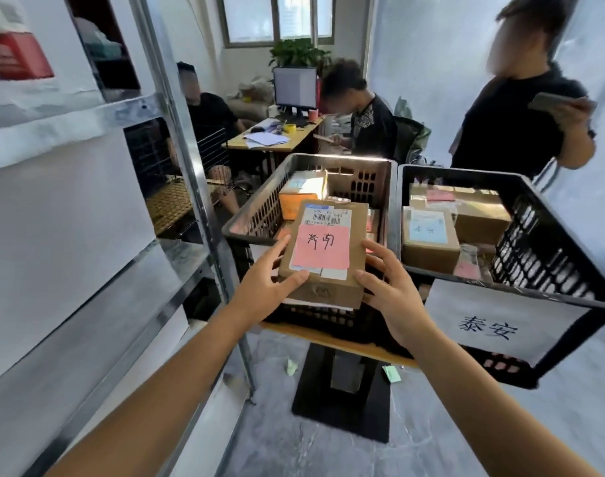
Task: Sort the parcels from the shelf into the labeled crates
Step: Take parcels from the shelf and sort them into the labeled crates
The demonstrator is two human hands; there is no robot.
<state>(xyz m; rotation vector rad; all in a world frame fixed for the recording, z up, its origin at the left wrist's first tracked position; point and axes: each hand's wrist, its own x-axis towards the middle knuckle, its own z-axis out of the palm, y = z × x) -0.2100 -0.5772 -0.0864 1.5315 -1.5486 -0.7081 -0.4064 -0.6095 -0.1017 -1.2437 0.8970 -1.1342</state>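
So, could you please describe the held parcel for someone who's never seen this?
Find the left crate of the two black ones, beside the one bearing the white sign. Over its near rim, the left hand and right hand hold a brown cardboard parcel. Unlike boxes lying inside, it is held up, with a big handwritten pink slip on top.

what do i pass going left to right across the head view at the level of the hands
metal shelf post → left hand → pink-labelled parcel gripped by both hands → right hand → black crate with the white sign
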